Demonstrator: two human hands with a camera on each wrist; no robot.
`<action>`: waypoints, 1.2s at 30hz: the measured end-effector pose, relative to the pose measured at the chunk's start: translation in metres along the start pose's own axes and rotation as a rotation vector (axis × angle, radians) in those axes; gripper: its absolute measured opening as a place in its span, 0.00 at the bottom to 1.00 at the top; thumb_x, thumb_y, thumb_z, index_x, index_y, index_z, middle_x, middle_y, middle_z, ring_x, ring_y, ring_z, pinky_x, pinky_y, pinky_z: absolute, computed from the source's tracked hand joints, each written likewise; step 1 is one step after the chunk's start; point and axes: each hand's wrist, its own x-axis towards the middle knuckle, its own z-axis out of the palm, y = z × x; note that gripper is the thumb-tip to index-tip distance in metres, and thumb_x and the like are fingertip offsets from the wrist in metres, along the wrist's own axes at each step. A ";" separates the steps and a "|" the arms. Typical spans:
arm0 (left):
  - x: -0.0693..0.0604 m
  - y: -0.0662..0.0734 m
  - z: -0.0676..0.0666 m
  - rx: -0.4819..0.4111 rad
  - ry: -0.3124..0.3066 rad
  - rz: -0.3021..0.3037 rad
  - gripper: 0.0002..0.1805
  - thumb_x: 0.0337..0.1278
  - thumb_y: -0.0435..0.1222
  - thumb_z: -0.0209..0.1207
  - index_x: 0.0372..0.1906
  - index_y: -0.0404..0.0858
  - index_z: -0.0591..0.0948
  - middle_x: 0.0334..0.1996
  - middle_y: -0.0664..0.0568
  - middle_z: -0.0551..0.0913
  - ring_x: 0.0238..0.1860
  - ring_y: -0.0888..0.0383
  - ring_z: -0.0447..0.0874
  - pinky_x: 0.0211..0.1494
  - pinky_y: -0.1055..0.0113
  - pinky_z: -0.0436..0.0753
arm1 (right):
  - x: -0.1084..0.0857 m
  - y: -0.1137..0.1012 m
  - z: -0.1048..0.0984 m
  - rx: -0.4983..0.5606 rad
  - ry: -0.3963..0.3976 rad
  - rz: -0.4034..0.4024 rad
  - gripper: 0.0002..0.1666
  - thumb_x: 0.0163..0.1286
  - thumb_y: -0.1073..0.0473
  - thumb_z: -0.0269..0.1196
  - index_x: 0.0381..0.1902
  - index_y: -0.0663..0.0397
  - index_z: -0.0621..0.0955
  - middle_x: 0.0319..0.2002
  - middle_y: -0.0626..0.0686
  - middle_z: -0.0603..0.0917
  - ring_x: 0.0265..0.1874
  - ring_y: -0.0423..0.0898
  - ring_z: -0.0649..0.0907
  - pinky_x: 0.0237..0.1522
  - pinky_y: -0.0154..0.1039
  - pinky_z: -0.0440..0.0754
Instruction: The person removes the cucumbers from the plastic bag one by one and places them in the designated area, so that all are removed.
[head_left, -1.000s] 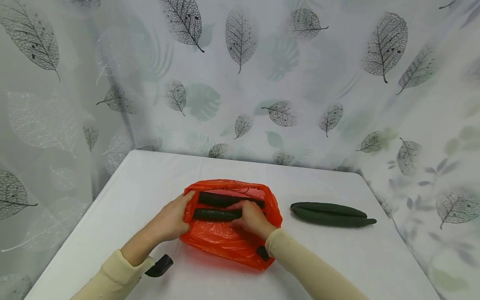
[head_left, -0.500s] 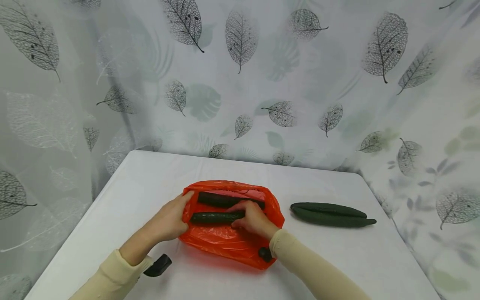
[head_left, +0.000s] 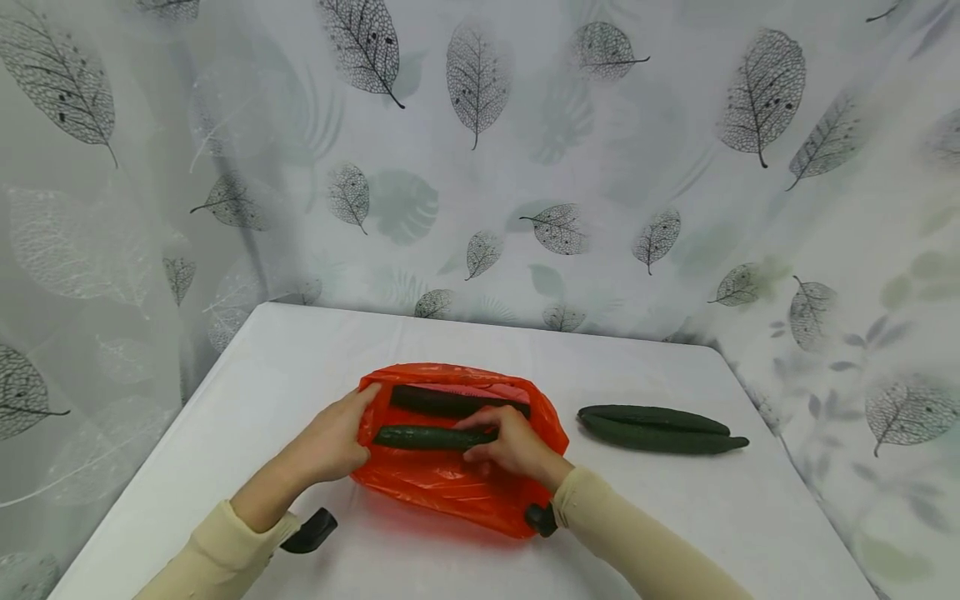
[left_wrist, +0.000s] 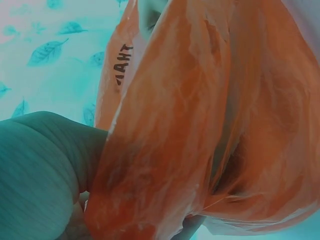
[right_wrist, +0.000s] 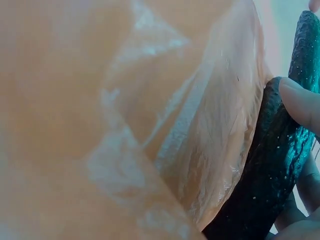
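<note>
Red plastic bag (head_left: 442, 492) is gripped at its left rim by the left hand (head_left: 333, 442). In its mouth, near cucumber (head_left: 420, 437) is pinched by the right hand (head_left: 517, 450), more exposed than a second ago. Far cucumber (head_left: 435, 401) is partly covered; left fingers are mostly hidden.

White tbl (head_left: 765, 525), red plastic bag (head_left: 450, 487) — ctr, 2 dk green cucumbers (head_left: 660, 435) side by side — R
</note>
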 end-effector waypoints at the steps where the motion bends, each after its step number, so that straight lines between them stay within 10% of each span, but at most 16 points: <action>1: 0.000 0.000 0.000 0.002 0.001 0.001 0.48 0.36 0.19 0.59 0.73 0.22 0.61 0.67 0.29 0.69 0.58 0.37 0.74 0.58 0.41 0.78 | -0.001 0.000 0.000 -0.006 0.002 -0.002 0.21 0.59 0.68 0.74 0.51 0.49 0.89 0.44 0.49 0.83 0.34 0.54 0.84 0.31 0.44 0.86; 21: 0.001 -0.002 0.002 -0.037 -0.020 -0.035 0.47 0.38 0.19 0.62 0.73 0.21 0.60 0.64 0.31 0.72 0.53 0.39 0.76 0.48 0.48 0.85 | -0.031 0.001 -0.011 0.056 -0.007 -0.213 0.23 0.60 0.64 0.74 0.53 0.40 0.88 0.49 0.42 0.85 0.53 0.45 0.80 0.56 0.47 0.79; 36: 0.002 -0.002 0.002 -0.034 -0.020 -0.044 0.48 0.38 0.18 0.62 0.73 0.21 0.59 0.66 0.29 0.70 0.50 0.40 0.76 0.44 0.53 0.86 | -0.054 -0.035 -0.029 0.591 -0.031 -0.204 0.24 0.64 0.70 0.68 0.58 0.50 0.85 0.59 0.57 0.79 0.55 0.56 0.79 0.48 0.46 0.85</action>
